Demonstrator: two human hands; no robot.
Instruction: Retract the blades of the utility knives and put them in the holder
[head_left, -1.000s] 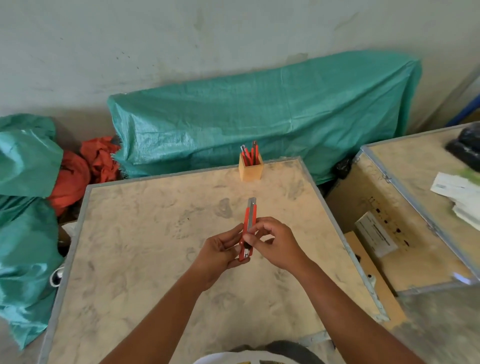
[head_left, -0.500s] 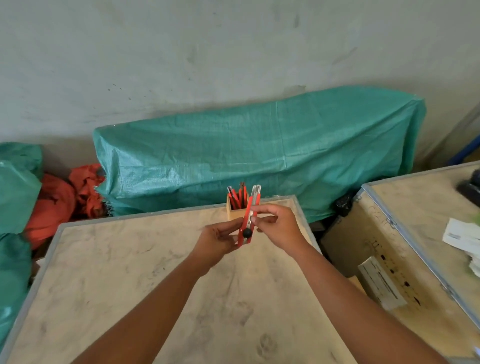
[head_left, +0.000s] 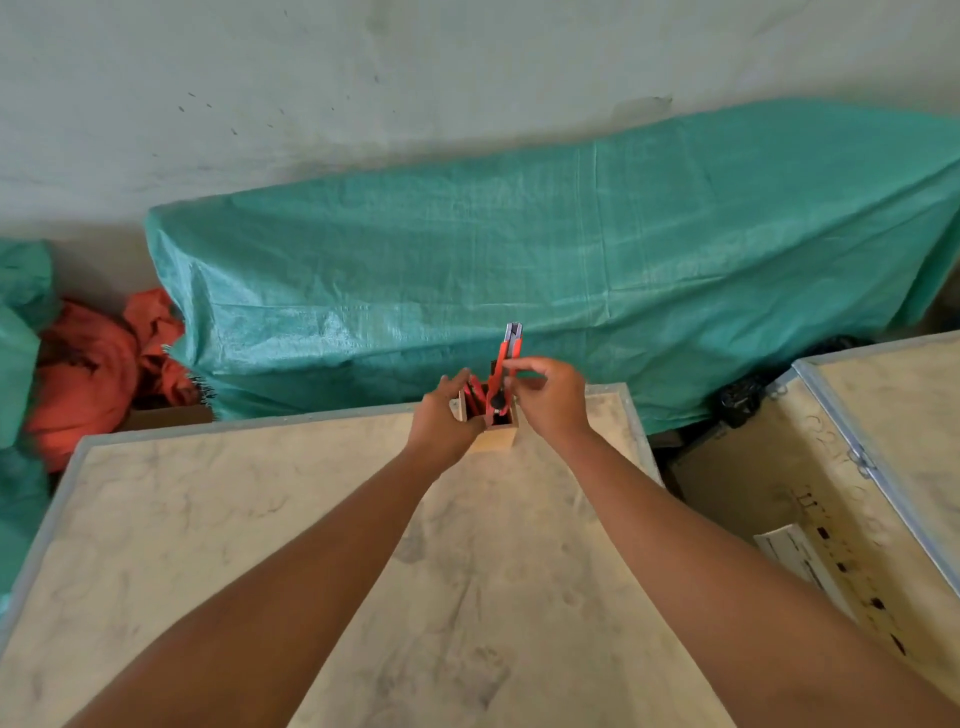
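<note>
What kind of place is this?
Likely a storeroom or workshop: plywood crates with metal edging serve as the work surface, a green tarp covers goods along a bare, stained wall.

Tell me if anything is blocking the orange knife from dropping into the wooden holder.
Nothing visible blocks it. The utility knife, pinched by the right hand, already has its lower end inside the holder. Other knives lean at the holder's left side, where the left hand steadies it.

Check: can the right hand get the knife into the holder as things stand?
Probably yes. The right hand holds the knife upright with its lower end already at the holder's open top. The left hand steadies the holder from the side, not over the opening. Other knives inside leave room.
</note>
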